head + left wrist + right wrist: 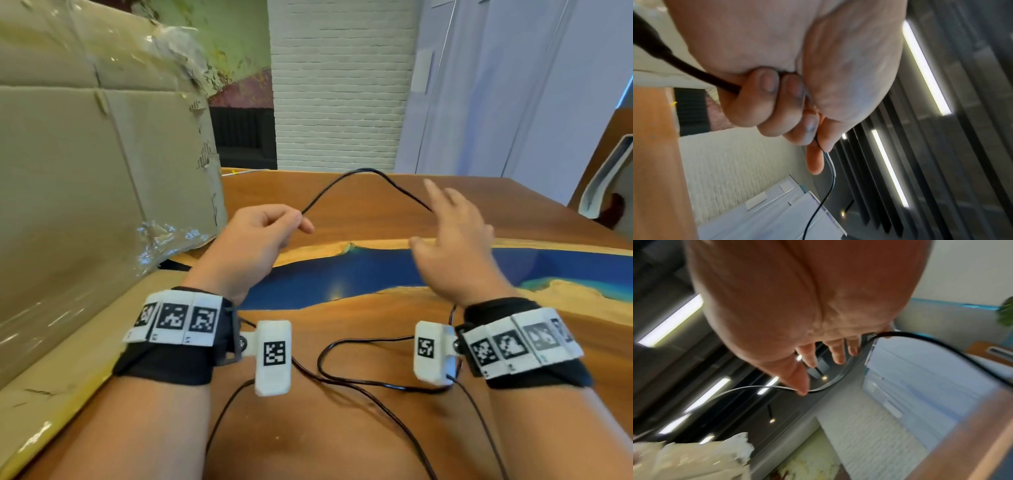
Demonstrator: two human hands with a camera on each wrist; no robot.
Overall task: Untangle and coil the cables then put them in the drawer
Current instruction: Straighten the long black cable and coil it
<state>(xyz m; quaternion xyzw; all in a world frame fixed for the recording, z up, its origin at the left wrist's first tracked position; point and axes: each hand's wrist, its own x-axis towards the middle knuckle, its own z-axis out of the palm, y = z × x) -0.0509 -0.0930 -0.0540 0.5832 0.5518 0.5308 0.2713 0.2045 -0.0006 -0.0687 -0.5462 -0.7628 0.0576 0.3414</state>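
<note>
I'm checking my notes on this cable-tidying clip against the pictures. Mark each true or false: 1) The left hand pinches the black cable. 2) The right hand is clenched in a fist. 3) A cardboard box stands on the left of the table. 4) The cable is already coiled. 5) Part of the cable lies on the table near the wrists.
1) True: the left hand pinches the black cable.
2) False: the right hand has its fingers spread, the cable passing by them.
3) True: the cardboard box stands there on the table.
4) False: it arcs loosely between the hands, uncoiled.
5) True: loose loops lie there.
</note>
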